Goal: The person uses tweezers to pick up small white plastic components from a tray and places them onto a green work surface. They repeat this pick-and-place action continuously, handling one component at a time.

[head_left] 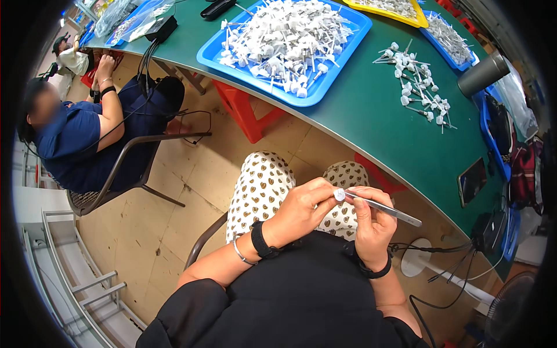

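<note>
Over my lap, my left hand pinches a small white plastic part between thumb and fingers. My right hand is closed around slim metal tweezers, whose tip meets or nearly meets the white part; the exact contact is too small to tell. Beyond my hands, a blue tray on the green table bears a heap of white parts with thin stems. More of these parts lie loose on the tabletop, right of the tray.
A yellow tray and another blue tray with similar parts stand farther back. A dark cylinder and a phone lie at right. A red stool is under the table. Another person sits at left.
</note>
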Demonstrator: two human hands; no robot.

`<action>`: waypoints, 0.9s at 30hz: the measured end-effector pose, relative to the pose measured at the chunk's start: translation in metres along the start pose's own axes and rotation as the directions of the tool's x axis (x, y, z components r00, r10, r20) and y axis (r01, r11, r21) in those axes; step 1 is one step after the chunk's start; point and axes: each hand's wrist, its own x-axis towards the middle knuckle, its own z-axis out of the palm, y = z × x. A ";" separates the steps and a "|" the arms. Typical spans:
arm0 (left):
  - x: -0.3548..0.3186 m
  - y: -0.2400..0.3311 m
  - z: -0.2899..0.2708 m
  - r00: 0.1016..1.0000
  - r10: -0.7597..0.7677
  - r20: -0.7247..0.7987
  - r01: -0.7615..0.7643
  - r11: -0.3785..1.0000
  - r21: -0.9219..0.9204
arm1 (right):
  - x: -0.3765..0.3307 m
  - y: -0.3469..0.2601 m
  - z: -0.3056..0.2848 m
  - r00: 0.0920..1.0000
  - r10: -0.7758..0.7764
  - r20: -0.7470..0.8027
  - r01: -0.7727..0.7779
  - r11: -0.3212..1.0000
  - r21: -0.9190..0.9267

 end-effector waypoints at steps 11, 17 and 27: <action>0.000 -0.005 0.004 0.999 0.027 -0.017 -0.027 1.000 -0.002 | 0.002 0.002 -0.002 1.000 0.004 0.013 -0.003 1.000 -0.017; 0.000 -0.003 0.004 1.000 0.019 -0.008 -0.019 1.000 -0.012 | 0.001 0.000 -0.002 0.999 0.039 0.005 -0.039 0.999 0.009; 0.000 -0.002 0.003 1.000 0.008 0.011 -0.008 0.999 0.041 | 0.001 -0.001 -0.003 0.998 0.061 0.003 -0.061 0.998 -0.017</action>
